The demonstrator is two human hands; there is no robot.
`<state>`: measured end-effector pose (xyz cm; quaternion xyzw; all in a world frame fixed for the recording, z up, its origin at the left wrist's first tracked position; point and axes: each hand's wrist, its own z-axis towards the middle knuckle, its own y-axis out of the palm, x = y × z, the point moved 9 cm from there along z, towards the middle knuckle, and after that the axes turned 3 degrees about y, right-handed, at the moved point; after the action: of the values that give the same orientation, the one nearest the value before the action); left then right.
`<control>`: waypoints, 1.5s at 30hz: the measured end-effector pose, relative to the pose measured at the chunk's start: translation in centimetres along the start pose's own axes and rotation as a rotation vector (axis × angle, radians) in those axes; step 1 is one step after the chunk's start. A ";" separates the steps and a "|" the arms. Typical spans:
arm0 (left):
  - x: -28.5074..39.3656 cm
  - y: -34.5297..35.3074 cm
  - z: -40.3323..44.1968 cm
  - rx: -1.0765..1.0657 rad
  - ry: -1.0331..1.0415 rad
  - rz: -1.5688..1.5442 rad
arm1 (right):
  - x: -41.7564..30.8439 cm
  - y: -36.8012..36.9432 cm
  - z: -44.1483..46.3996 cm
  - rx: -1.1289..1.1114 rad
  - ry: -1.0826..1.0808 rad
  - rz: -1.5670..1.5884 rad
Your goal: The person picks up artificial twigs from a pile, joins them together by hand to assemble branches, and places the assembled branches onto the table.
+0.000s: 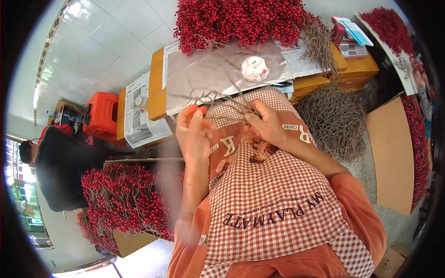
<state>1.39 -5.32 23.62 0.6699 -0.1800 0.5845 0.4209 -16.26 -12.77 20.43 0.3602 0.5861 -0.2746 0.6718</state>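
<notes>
My right hand pinches a thin bare grey-brown twig branch between thumb and fingers, above my checked apron. Its fine side shoots spread up and to the left. At the left end of the branch, my left hand is closed, thumb and fingertips together by the shoots. Whatever lies between those fingertips is too small to make out. Beyond both hands, a small white bowl with a red pattern stands on the sheet-covered table.
A heap of red-berry branches covers the table's far side. Bare twigs are piled at right. At left, more berry branches fill a cardboard box, near a red plastic container and black chair. Cardboard stands far right.
</notes>
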 end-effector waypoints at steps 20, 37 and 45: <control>-8.0 -4.2 1.2 -0.018 -0.341 -0.170 | -3.4 3.4 -3.6 -0.018 -0.945 -1.158; 3.5 -10.1 -2.3 0.112 0.009 -0.175 | -7.1 -10.7 0.7 0.333 -0.482 -0.920; -0.9 -18.3 2.5 0.203 0.039 0.716 | -7.3 -13.1 -0.3 0.406 -0.349 -0.469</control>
<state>16.16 3.20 16.38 0.5916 -0.3358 0.7222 0.1247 -27.98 -20.65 25.45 0.2897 0.4627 -0.5897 0.5952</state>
